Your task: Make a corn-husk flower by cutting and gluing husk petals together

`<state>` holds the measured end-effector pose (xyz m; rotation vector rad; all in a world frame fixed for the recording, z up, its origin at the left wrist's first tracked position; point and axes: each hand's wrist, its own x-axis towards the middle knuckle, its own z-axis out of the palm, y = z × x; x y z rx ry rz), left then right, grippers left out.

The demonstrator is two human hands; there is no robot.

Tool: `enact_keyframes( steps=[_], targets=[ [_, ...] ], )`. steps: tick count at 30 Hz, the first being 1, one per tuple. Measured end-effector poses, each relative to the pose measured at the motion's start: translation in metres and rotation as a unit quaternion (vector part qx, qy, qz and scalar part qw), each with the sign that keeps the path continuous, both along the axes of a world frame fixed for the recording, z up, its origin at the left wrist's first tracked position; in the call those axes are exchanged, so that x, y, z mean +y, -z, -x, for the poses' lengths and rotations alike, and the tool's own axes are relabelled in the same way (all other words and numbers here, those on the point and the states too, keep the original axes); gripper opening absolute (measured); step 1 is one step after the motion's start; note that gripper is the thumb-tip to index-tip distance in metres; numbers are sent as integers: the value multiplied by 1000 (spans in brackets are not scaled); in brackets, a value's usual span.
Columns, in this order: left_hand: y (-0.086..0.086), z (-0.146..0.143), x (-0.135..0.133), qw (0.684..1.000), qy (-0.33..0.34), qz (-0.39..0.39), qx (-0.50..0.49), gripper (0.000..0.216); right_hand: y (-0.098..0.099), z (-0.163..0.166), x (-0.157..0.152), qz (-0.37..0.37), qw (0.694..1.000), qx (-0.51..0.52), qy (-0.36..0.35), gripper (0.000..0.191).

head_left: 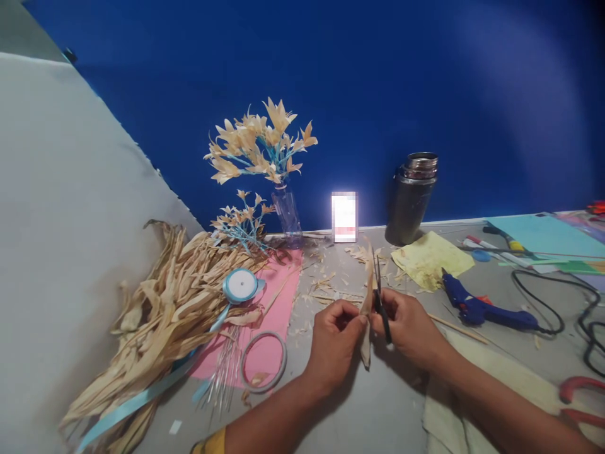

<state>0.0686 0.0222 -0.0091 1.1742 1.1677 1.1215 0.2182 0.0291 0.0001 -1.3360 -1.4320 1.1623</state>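
Observation:
My left hand [335, 343] pinches a strip of dried corn husk [365, 343] between thumb and fingers, and the strip stands roughly upright. Close on its right, my right hand [404, 325] grips black-handled scissors [382, 315]. The scissor blades point up and away from me, alongside the upper part of the husk. Whether the blades are touching the husk I cannot tell. Small husk scraps [331, 284] lie scattered on the grey table beyond my hands.
To the left lie a heap of dried husks [170, 284], a blue ribbon roll [240, 285], a grey tape ring [243, 362] and thin wires [227, 366] over pink paper [278, 296]. Husk flowers [255, 142] stand behind. Rightward are a dark flask [410, 202], yellow paper [430, 255] and a blue glue gun [486, 310].

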Motion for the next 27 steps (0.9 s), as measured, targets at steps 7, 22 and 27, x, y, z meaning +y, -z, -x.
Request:
enact_keyframes(
  steps=[7, 22, 27],
  targets=[
    [6, -3, -1, 1000, 1, -1, -17, 9, -1, -1, 1, -8, 1000, -2, 1, 14],
    [-97, 115, 30, 985, -148, -69, 57, 22, -8, -24, 21, 42, 992, 52, 103, 20],
    [-61, 74, 19, 981, -129, -76, 120, 40, -15, -13, 10, 44, 994, 74, 69, 24]
  ],
)
